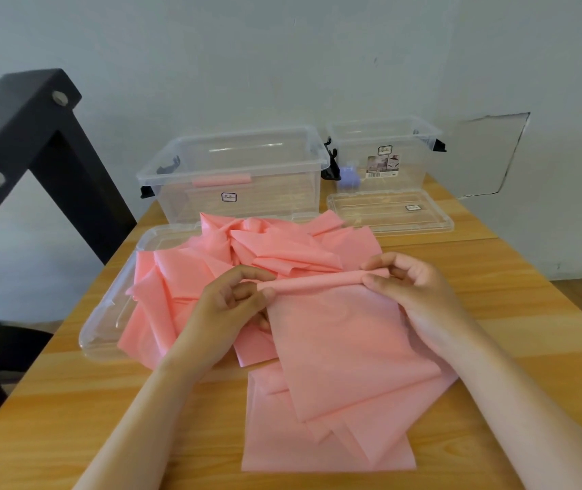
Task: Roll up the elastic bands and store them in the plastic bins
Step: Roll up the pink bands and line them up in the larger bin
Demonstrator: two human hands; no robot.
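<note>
I'm rolling: my left hand (236,295) and right hand (402,281) each pinch an end of the started roll on the pink band (339,334), flat on the table (515,313) (one roll already sits in the near bin (240,160)). Next, even turns toward me.

Looks like a plain storeroom or workroom: a wood-grain bench (494,313) pushed against a bare painted wall (282,65), clear plastic bins (236,171) lined up along that wall, black metal frame (35,136) left of the bench.
</note>
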